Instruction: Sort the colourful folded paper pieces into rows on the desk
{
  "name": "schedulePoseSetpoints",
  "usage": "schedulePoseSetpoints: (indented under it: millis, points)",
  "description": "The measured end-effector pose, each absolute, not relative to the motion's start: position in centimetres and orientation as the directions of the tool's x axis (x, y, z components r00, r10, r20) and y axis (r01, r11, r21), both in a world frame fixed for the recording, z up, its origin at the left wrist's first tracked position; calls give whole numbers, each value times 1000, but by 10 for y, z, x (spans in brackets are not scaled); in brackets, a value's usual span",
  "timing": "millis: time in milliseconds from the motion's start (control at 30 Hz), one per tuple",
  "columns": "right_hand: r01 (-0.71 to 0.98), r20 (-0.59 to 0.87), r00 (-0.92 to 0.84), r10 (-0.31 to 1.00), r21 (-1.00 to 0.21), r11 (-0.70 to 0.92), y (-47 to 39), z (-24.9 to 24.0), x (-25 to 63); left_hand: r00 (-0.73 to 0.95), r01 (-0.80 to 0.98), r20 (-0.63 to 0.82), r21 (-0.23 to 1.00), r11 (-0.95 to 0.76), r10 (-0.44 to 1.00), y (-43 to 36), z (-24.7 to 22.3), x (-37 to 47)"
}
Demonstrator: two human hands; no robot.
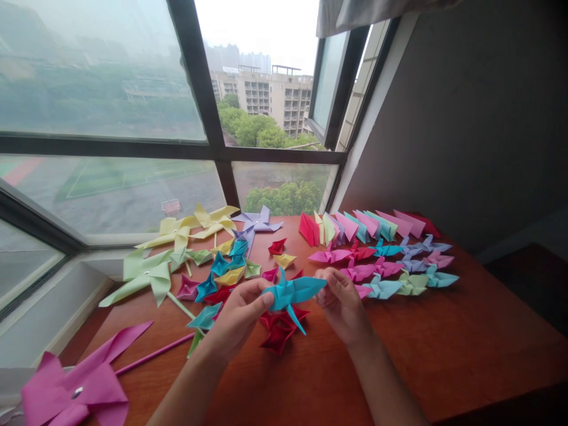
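A bright blue origami crane (295, 291) is held up over the table between both hands, its wings spread sideways and two thin points sticking out. My left hand (242, 307) pinches its left wing between thumb and fingers. At the tip of the other wing, the fingers of my right hand (339, 299) are closed on it. Directly below and behind the crane lie red folded paper boats (277, 337), partly covered by it. Rows of finished paper cranes (381, 287) in pink, purple, green and blue lie just beyond my right hand.
Paper boats (231, 275) in several colours sit left of centre. Yellow and green pinwheels (153, 275) stand by the window, and a large magenta pinwheel (77, 387) fills the front left. Folded paper planes (355, 225) line the back of the brown table (444, 349).
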State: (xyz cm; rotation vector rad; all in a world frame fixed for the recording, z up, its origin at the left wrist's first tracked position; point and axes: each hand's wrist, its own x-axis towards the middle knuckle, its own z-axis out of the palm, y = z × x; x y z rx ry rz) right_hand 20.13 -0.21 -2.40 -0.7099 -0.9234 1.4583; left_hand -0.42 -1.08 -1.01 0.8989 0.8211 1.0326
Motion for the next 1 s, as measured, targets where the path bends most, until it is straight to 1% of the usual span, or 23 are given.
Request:
schedulePoseSetpoints:
  millis: [67, 133, 200, 267, 300, 367, 400, 467, 567, 700, 767, 1000]
  points:
    - [-501, 119, -59, 991, -862, 74, 0, -25, 203, 285, -335, -167, 905, 262, 944, -10, -9, -6]
    - [-456, 174, 6, 985, -876, 158, 0, -26, 204, 265, -314, -171, 915, 253, 949, -9, -7, -6]
    - [-341, 260, 119, 958, -896, 285, -3, -28, 204, 206, -281, -153, 937, 208, 967, -7, -7, -5]
    - [-140, 386, 207, 899, -898, 418, -7, -30, 203, 108, -227, -128, 962, 149, 986, -5, -8, -2]
    - [-21, 459, 207, 864, -881, 473, -10, -31, 202, 54, -196, -117, 973, 125, 992, -4, -9, -1]
    - [186, 585, 115, 803, -807, 561, -15, -31, 198, -23, -140, -94, 986, 89, 995, -3, -12, 2]
    - [258, 628, 50, 777, -759, 597, -17, -32, 196, -42, -117, -82, 990, 77, 996, -4, -13, 3]
    - [344, 676, -59, 734, -676, 651, -20, -32, 190, -48, -68, -56, 996, 53, 997, -5, -15, 4]
    - [425, 692, -119, 712, -613, 666, -20, -34, 182, -9, 11, -29, 1000, 29, 1000, -7, -16, 7]
    - [522, 684, -105, 722, -580, 625, -19, -38, 179, 47, 73, -4, 997, 1, 999, -9, -13, 12]
    - [534, 678, -69, 732, -594, 601, -19, -38, 180, 68, 84, 8, 996, -14, 998, -10, -10, 13]
    - [507, 617, 114, 779, -711, 488, -17, -36, 183, 128, 68, 20, 997, -29, 992, -11, -9, 16]
